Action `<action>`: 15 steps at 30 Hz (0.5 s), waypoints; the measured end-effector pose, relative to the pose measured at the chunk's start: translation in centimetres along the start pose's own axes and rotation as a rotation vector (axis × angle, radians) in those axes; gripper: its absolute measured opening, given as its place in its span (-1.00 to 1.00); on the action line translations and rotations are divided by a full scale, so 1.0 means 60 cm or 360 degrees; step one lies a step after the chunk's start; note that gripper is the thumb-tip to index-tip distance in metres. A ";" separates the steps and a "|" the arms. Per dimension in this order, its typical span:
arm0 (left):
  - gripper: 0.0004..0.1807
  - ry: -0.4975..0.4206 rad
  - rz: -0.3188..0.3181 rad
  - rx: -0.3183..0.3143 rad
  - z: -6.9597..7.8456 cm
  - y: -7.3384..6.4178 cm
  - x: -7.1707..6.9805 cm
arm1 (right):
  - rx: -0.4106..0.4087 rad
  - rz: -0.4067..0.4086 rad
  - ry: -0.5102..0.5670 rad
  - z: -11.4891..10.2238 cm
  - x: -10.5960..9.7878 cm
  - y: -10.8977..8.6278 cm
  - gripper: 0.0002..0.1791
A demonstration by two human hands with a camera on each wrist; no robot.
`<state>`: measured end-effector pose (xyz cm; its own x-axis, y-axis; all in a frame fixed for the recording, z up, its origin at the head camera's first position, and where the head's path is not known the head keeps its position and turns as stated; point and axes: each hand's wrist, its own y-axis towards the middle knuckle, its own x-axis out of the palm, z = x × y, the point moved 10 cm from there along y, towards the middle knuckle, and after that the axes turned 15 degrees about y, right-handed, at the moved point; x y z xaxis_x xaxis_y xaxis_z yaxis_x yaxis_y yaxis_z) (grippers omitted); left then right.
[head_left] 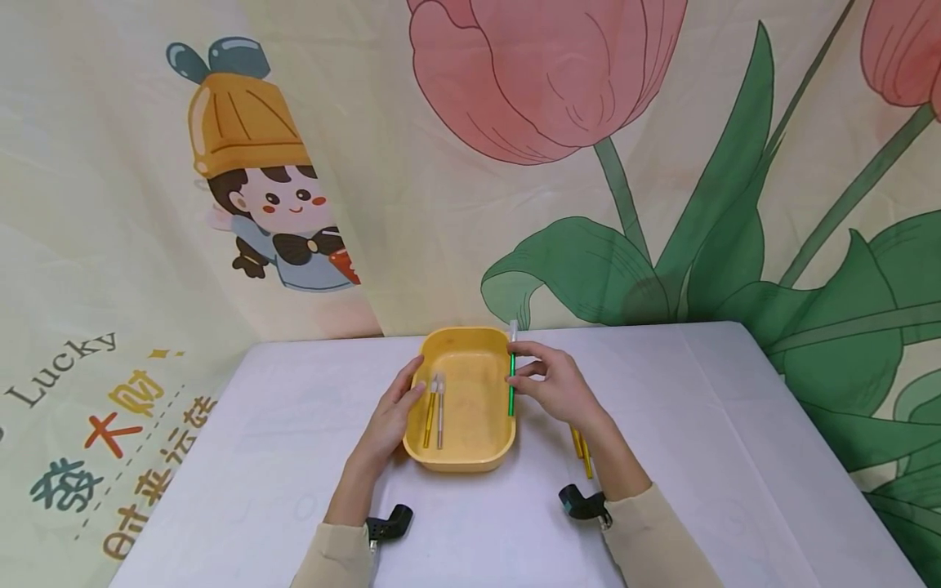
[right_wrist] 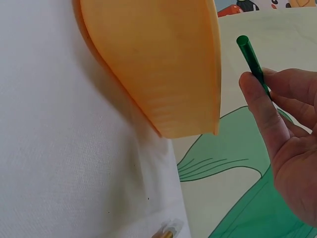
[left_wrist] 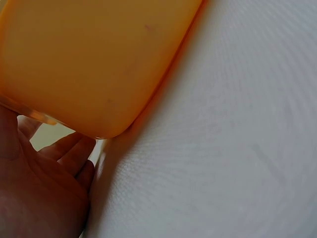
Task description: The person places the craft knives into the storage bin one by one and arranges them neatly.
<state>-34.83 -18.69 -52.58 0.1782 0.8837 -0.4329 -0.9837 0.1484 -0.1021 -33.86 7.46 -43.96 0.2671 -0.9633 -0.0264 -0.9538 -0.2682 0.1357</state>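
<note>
A yellow plastic tray (head_left: 470, 464) sits on the table in the head view. My left hand (head_left: 388, 418) grips its left rim, thumb over the edge and fingers along the outer wall; the left wrist view shows those fingers (left_wrist: 74, 151) against the tray's side. My right hand (head_left: 553, 382) pinches a slim green pen-like stick (head_left: 511, 384) with a clear, pale upper end, held nearly upright over the tray's right rim. In the right wrist view the green stick's round end (right_wrist: 242, 40) points up past the fingertips. Inside the tray lie a golden stick (head_left: 430, 420) and a silvery-brown stick (head_left: 440, 425), side by side.
Golden sticks (head_left: 586, 457) lie on the white table (head_left: 294, 457) to the right, partly hidden under my right forearm. A black wrist camera (head_left: 393, 523) sits on each wrist. Behind the table's far edge hangs a printed cloth (head_left: 441, 245).
</note>
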 end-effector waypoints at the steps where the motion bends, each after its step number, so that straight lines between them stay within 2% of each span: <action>1: -0.45 0.0000 -0.0001 -0.0001 0.000 0.000 0.000 | 0.0000 -0.0001 0.0001 0.001 0.001 0.000 -0.41; 15: -0.45 0.0007 0.0002 -0.0011 -0.001 0.000 0.000 | 0.0050 0.0022 -0.0003 0.007 0.016 0.003 -0.42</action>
<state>-34.83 -18.70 -52.61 0.1773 0.8820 -0.4367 -0.9836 0.1443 -0.1079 -33.85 6.50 -44.40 0.2536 -0.9669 -0.0268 -0.9613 -0.2550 0.1047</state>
